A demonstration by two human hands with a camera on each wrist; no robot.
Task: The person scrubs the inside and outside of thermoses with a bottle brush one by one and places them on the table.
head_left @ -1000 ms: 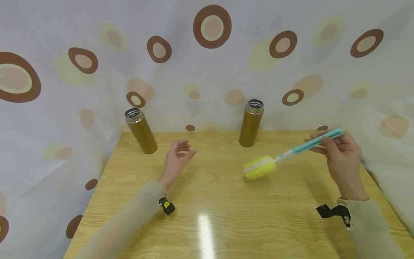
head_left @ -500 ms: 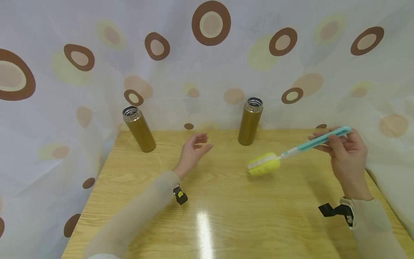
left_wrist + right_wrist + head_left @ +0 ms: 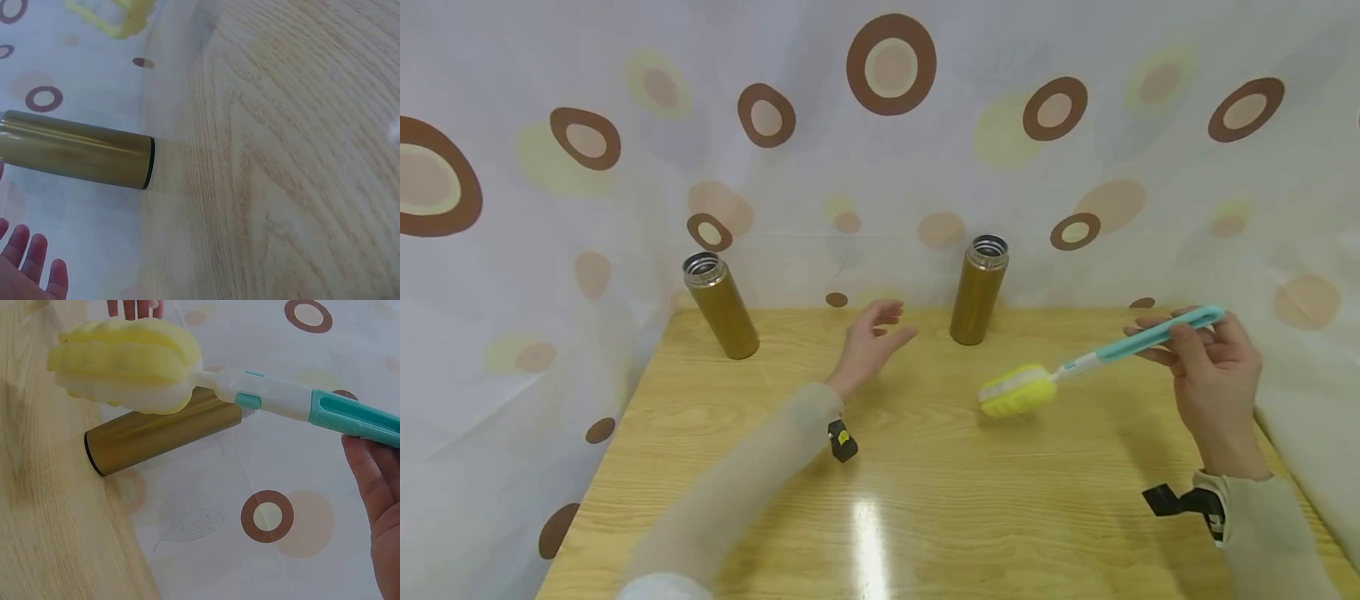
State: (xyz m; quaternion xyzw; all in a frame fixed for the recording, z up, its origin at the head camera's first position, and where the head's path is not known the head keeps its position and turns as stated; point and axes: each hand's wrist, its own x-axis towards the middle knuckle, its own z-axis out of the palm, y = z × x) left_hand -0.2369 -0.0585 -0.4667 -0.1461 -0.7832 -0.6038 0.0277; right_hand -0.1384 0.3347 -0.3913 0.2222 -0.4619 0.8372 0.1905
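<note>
My right hand [image 3: 1217, 383] grips the teal handle of a bottle brush [image 3: 1150, 337] at the right. The brush's yellow and white sponge head [image 3: 125, 362] points left, held above the table. With fingers loosely bent and nothing in them, my left hand [image 3: 872, 346] reaches forward over the table. It is nearest to the right-hand gold thermos bottle [image 3: 977, 292], apart from it. That bottle stands upright without a lid near the table's back edge. Another lidless gold thermos bottle [image 3: 722, 308] stands upright at the back left.
The wooden table [image 3: 760, 500] has a glare spot near its front. A patterned sheet [image 3: 850, 167] hangs behind it and along both sides. Black wrist straps [image 3: 842, 442] show on both sleeves.
My left hand has moved right and slightly away from me, from beside the left bottle toward the right one. The brush has shifted slightly right with my right hand. Both bottles stay put.
</note>
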